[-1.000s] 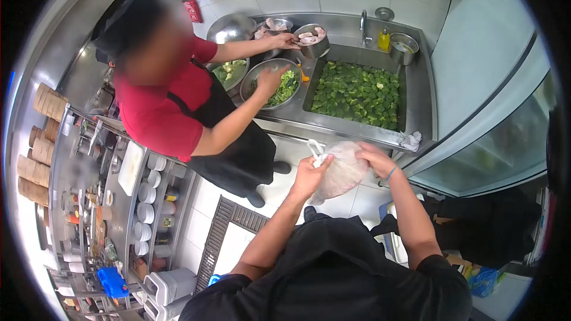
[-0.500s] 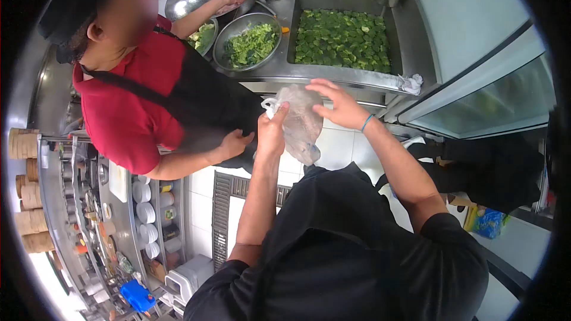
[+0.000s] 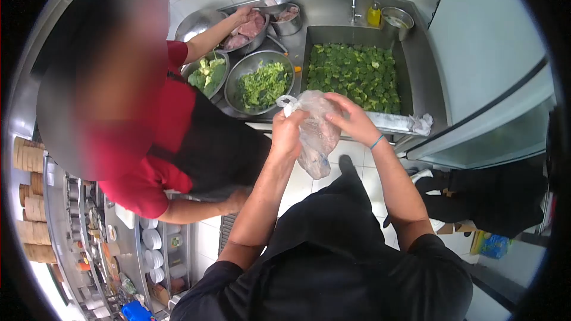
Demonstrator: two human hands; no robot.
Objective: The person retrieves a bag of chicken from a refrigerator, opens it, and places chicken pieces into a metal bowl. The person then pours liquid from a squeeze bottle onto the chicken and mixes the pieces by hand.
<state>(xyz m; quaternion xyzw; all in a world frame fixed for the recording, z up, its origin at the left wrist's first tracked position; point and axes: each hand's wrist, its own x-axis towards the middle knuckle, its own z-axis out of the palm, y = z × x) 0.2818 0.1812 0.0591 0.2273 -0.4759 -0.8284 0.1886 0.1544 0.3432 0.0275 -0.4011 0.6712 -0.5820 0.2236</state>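
A knotted, cloudy plastic bag [image 3: 318, 134] hangs in front of me, its contents pale and hard to make out. My left hand [image 3: 288, 131] is closed around the bag just below its white knot. On the bag's right upper side lies my right hand [image 3: 350, 120], fingers bent over the plastic and thumb against it. Beyond the bag, the steel sink [image 3: 410, 77] holds green broccoli florets [image 3: 357, 71] in water. Left of the sink stands a steel bowl [image 3: 231, 86] of chopped greens [image 3: 262, 86].
A person [image 3: 172, 154] in red stands close on my left, one hand at a bowl of raw meat [image 3: 247, 30]. A pot of meat [image 3: 287, 18] and a yellow bottle [image 3: 373, 15] stand by the sink. Shelves [image 3: 113, 232] line the lower left.
My right hand has come from apart, fingers spread, onto the bag. The other person has leaned closer, and the bowl of raw meat shows more fully.
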